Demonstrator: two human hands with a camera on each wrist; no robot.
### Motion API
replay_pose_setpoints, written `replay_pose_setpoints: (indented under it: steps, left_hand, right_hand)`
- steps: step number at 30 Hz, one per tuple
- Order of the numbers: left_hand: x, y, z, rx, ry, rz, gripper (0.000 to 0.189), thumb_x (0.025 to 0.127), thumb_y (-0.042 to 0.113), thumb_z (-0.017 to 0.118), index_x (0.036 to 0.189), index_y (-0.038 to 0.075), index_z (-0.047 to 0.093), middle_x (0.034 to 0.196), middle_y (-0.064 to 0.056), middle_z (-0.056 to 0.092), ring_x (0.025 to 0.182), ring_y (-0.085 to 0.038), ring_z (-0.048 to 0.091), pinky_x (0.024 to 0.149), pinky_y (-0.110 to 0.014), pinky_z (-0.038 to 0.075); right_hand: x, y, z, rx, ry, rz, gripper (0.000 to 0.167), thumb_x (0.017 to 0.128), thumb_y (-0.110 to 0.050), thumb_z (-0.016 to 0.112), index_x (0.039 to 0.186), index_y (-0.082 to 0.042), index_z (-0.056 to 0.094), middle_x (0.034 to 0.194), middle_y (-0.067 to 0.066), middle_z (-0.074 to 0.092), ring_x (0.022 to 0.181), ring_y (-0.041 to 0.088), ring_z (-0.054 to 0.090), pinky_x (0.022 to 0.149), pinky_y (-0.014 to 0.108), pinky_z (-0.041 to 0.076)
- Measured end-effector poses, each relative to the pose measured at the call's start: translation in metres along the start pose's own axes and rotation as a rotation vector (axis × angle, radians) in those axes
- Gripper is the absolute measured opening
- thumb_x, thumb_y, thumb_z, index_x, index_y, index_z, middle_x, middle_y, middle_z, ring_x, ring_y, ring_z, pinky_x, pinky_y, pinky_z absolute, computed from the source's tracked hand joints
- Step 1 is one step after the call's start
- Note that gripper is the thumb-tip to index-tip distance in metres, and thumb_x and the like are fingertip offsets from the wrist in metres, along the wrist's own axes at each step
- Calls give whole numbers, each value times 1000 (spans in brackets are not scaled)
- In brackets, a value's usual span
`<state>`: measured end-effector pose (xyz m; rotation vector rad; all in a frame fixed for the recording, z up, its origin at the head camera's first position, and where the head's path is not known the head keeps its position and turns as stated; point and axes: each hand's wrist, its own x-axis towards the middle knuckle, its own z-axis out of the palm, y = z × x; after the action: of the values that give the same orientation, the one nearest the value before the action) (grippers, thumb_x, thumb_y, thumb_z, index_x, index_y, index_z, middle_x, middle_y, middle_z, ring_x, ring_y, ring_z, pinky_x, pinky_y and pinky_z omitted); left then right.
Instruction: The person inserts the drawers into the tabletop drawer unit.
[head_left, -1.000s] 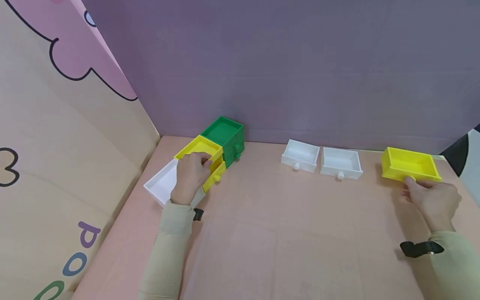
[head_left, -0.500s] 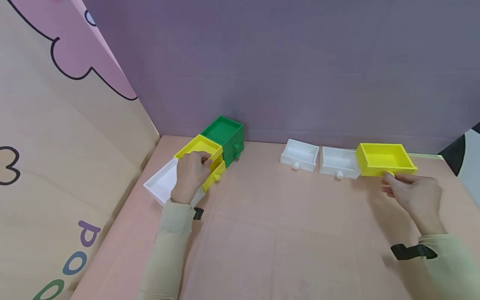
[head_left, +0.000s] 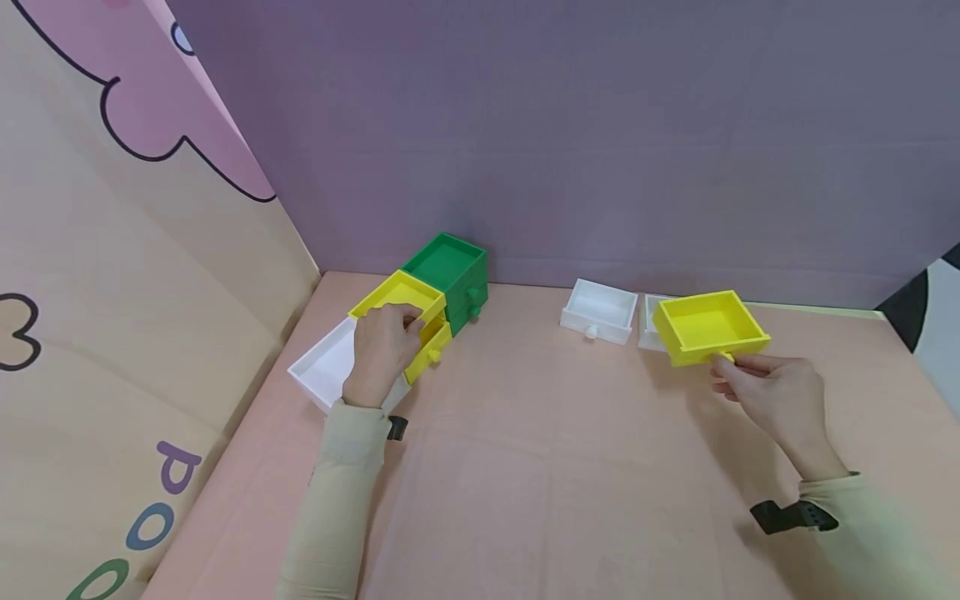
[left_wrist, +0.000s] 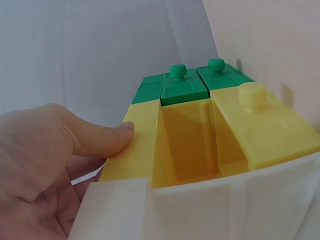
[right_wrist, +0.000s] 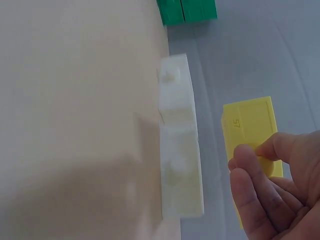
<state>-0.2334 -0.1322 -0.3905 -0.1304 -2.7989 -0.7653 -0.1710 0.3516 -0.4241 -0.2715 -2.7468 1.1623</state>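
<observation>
At the left in the head view, a row of small drawer units stands on the pink cloth: green [head_left: 447, 262], yellow [head_left: 400, 288], then white [head_left: 324, 365]. My left hand [head_left: 378, 354] grips the top of the yellow unit; in the left wrist view its thumb [left_wrist: 107, 141] lies on the yellow surface. Beside the thumb, the upper yellow slot [left_wrist: 187, 142] is hollow, while a knobbed drawer front [left_wrist: 272, 122] fills the lower one. On the right, my right hand [head_left: 780, 408] pinches a yellow drawer [head_left: 708, 323] by its knob, raised above the cloth.
Two white drawers stand near the back edge: one [head_left: 600, 307] in plain view, the other [head_left: 651, 323] mostly hidden behind the yellow drawer. A purple-grey backdrop [head_left: 570, 150] rises behind the table [head_left: 540, 467], and a printed cloth [head_left: 112, 275] hangs at the left.
My right hand has carried the yellow drawer leftwards, from right of the white drawers to in front of one, and tilted it slightly. The left hand keeps its place on the yellow unit.
</observation>
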Motion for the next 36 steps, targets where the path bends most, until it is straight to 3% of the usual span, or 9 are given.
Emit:
replay_pose_setpoints:
  steps: [3,8,15,25,31,36]
  left_hand:
    - [-1,0,0,1,-1,-4,23,101,12,71,117,0,81,104,-16,82,83,-33,75,73,-43,59]
    - [-2,-1,0,1,5,-4,22,101,12,71,117,0,81,103,-16,82,83,-34,74,74,-43,59]
    - [-2,1,-1,-3,-4,-11,23,101,13,71,118,0,80,105,-16,82,83,-33,75,74,-43,59]
    - [-3,3,2,-14,-13,-21,23,101,13,72,119,0,80,105,-16,82,83,-32,74,74,-41,60]
    - [-3,3,2,-14,-6,-20,23,101,12,72,118,0,80,105,-16,82,84,-33,74,74,-42,60]
    - [-3,4,2,-18,-13,-26,23,101,12,72,119,0,80,105,-16,82,85,-33,74,74,-41,60]
  right_hand:
    - [-5,-7,10,-13,-21,-49,54,105,-34,68,126,17,69,99,29,79,63,-4,71,60,10,54]
    - [-10,-17,26,12,-68,-78,48,104,-29,69,124,15,71,98,27,80,69,8,78,62,11,55]
    - [-13,-30,52,97,-108,-102,39,100,-20,74,122,12,74,95,25,80,66,3,76,61,14,57]
    - [-24,-49,81,110,-191,-107,32,97,-16,76,117,9,77,85,16,82,69,13,78,60,17,56]
    - [-30,-62,98,154,-248,-106,31,97,-12,75,116,13,76,87,20,81,74,25,81,63,17,58]
    - [-32,-72,111,176,-279,-100,30,96,-12,75,116,10,77,85,17,82,74,23,81,64,17,58]
